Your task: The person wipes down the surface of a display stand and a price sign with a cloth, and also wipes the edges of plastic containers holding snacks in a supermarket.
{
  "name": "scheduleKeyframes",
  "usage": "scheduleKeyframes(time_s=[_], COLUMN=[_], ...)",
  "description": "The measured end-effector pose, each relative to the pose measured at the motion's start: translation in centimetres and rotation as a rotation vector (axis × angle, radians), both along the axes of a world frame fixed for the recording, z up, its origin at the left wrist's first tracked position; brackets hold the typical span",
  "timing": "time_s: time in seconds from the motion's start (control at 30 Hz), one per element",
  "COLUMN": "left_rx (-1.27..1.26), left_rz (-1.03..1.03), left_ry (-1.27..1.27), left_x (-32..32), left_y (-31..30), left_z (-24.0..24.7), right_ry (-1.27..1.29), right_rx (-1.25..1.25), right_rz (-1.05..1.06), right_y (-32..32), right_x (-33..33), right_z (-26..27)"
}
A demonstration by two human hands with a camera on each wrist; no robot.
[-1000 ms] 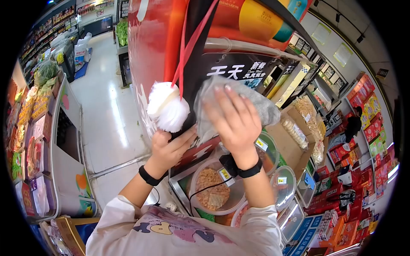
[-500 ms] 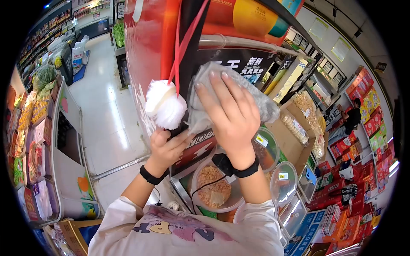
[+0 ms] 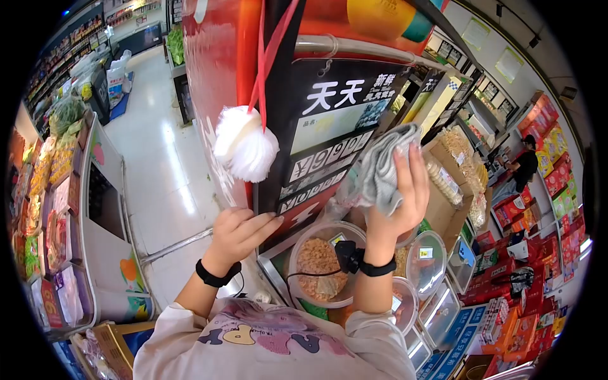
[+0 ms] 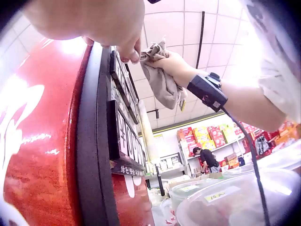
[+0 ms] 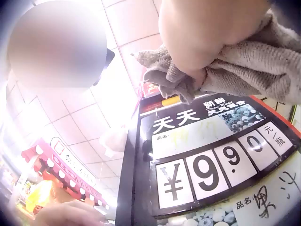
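Right hand [image 3: 404, 197] has its fingers curled around a bunched gray cloth [image 3: 382, 166], which is up at the right side of the black price sign [image 3: 326, 133]. Left hand's [image 3: 235, 237] fingers are loose and mostly straight, grasping nothing, by the sign's lower left edge. White fluffy thing [image 3: 246, 144] dangles above it on red ribbon [image 3: 261, 79]; clear tub [image 3: 356, 288] sits below.

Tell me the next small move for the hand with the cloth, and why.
Probably bring the cloth to the price sign and wipe its face: the right hand grips the cloth out to the side, seemingly clear of the sign, leaving its printed face uncovered, while the left hand, holding nothing visible, is by the sign's lower edge.
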State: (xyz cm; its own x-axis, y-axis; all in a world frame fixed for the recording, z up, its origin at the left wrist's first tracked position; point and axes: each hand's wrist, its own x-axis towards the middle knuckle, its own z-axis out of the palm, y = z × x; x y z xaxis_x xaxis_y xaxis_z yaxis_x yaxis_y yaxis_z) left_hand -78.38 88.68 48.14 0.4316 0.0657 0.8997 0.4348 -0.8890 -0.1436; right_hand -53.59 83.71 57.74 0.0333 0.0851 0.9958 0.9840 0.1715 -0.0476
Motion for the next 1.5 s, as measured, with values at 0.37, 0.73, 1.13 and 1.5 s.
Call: scheduleKeyframes(time_s=[0.37, 0.73, 1.13, 1.5], left_rx=[-0.278, -0.341, -0.336, -0.471], left_rz=[-0.014, 0.080, 0.146, 0.240], left_ry=[-0.048, -0.023, -0.160, -0.186], left_x=[-2.0, -5.7, -3.8, -3.6], left_y=[0.1, 0.8, 0.5, -0.5], left_z=[-1.9, -2.9, -1.9, -2.5], right_ry=[-0.103, 0.015, 0.753, 0.861], right_rx=[-0.256, -0.470, -0.460, -0.455], right_rz=[0.090, 0.187, 0.144, 0.157], right_y=[0.6, -1.7, -5.6, -7.2], right_x=[-7.4, -6.5, -2.3, -1.2], right_z=[-3.2, -7.6, -11.7, -12.2])
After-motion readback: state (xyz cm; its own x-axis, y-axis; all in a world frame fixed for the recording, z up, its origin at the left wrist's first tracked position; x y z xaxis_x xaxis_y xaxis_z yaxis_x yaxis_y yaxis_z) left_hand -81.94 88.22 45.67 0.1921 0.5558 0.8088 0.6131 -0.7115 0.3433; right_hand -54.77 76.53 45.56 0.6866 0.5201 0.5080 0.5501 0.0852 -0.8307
